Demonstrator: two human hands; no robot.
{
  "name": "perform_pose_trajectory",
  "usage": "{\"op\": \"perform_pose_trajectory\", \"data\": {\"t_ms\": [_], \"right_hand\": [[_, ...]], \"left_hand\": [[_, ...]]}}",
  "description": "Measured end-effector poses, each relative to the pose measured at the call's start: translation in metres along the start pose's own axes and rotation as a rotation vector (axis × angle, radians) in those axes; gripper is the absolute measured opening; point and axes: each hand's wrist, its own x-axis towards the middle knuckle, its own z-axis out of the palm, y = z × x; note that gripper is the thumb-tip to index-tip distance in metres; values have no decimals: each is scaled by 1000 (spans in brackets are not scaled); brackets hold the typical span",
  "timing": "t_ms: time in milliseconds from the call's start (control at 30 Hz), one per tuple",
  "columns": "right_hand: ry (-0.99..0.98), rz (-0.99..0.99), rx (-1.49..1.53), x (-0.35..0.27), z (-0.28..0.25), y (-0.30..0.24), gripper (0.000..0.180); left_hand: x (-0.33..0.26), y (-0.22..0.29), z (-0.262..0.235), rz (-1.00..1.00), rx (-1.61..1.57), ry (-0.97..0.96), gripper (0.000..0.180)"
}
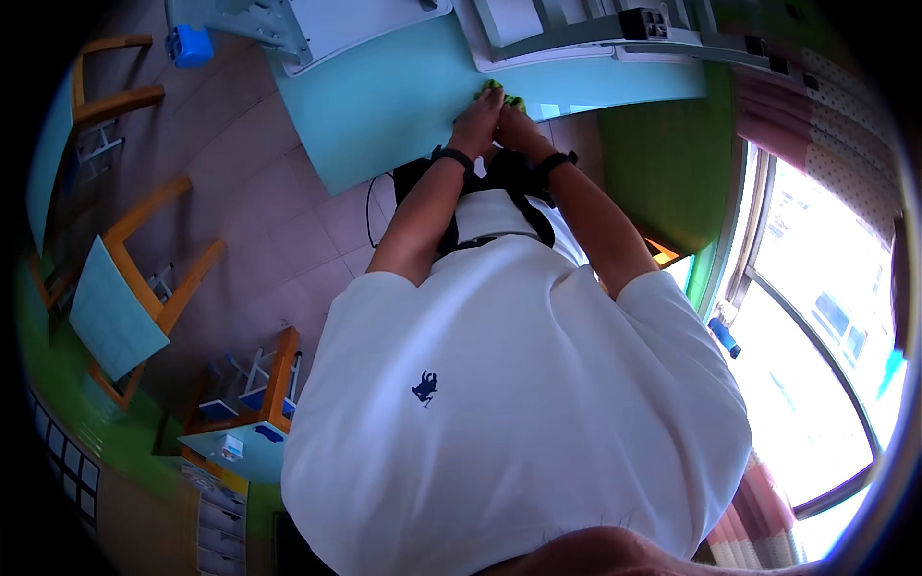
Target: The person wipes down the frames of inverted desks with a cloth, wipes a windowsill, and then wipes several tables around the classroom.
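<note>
My left hand (pixel 475 123) and my right hand (pixel 516 127) are held close together at the near edge of a light blue tabletop (pixel 384 106). Both are closed around a crumpled bright green cloth (pixel 493 84), which pokes out past the fingers in two small bunches. Most of the cloth is hidden inside the hands. Each wrist wears a dark band.
Grey metal frames with white panels (pixel 365 24) rest on the tabletop's far side, one carrying a blue block (pixel 189 46). Wood-edged blue tables (pixel 115 307) stand to the left on the tiled floor (pixel 250 211). A bright window (pixel 816 317) with curtains is at right.
</note>
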Motion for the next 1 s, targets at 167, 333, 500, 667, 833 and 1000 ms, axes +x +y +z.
{"op": "perform_pose_trajectory", "data": {"t_ms": [167,333,500,667,833,1000], "right_hand": [[-23,-180,51,47,43,-47,22],[-341,-437,-429,53,44,-167,21],[-310,-532,-607,47,59,-209,27],[-51,-452,-310,46,57,-146,19],[7,-305,-293,37,30,-53,20],[-94,-139,-96,8,-26,48,30]], "left_hand": [[-58,-44,-54,45,127,65,78],[-175,-76,-101,-294,340,221,64],[-219,-63,-95,-753,507,307,63],[-187,-56,-70,-614,546,350,64],[-77,-10,-16,-275,553,214,68],[3,22,26,-55,522,163,63]]}}
